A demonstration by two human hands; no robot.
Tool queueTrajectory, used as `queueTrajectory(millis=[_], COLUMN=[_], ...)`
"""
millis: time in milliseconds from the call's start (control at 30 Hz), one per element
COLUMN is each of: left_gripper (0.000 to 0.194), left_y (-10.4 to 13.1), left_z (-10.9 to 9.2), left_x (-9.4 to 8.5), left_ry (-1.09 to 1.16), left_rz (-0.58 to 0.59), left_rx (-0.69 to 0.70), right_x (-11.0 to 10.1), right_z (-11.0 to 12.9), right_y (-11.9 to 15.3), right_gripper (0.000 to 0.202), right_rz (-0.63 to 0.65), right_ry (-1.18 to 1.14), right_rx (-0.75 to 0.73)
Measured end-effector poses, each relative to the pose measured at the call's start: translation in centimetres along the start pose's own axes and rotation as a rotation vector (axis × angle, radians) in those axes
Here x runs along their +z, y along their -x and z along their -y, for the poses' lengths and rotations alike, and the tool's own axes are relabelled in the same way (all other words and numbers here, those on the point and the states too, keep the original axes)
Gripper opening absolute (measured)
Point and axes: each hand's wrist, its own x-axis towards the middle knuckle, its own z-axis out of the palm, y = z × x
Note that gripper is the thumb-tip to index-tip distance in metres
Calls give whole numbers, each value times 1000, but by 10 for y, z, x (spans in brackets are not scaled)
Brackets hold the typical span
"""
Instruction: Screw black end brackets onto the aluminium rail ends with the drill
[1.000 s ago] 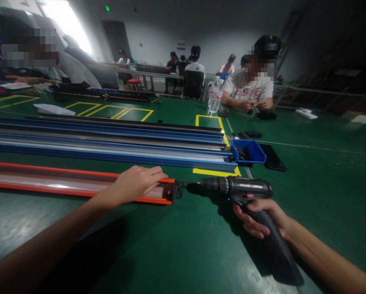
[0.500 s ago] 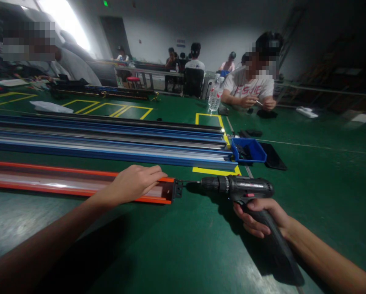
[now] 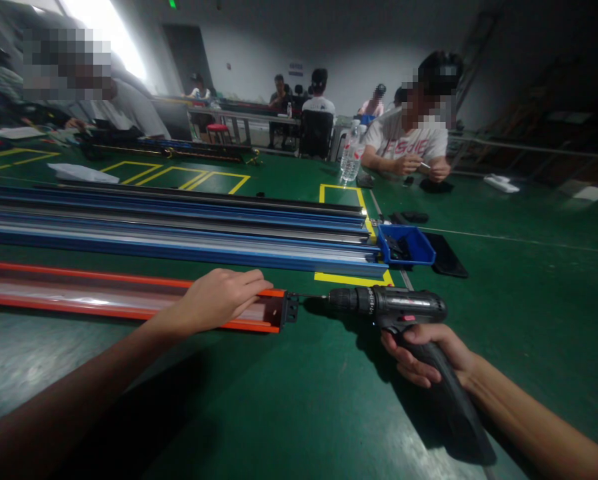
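A long orange-edged channel (image 3: pixel 129 312) lies across the near side of the green table. A black end cap (image 3: pixel 291 310) with small holes sits at its right end. My left hand (image 3: pixel 223 297) rests over the channel close to that end, its fingers closed together over the far edge and the thumb hidden. In my right hand (image 3: pixel 426 357) is a black power drill (image 3: pixel 403 307), gripped by its handle and pointing left. Its long thin bit (image 3: pixel 309 296) reaches the upper part of the end cap; the exact contact is too small to make out.
Several blue and black rails (image 3: pixel 229 243) lie parallel behind the channel. Right of them stand a blue bin (image 3: pixel 409 247) with dark parts and a flat black object (image 3: pixel 449 257). Clear bottles (image 3: pixel 351 157) stand farther back, near a person (image 3: pixel 409 143) at the table.
Both my hands, the drill and the channel stay put. At the far left a person has shifted slightly right, and the hands of the person opposite have moved a little.
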Motion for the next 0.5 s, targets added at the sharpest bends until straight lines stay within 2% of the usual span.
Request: queueTrajectory(millis=[500], left_gripper=[25], left_y=[0], left_z=[0], left_x=[0], left_ry=[-1], left_rz=[-16], left_rx=[4], right_x=[4], right_z=[2], right_y=[0], right_gripper=[29], right_rz=[6], right_ry=[16], right_rx=[0])
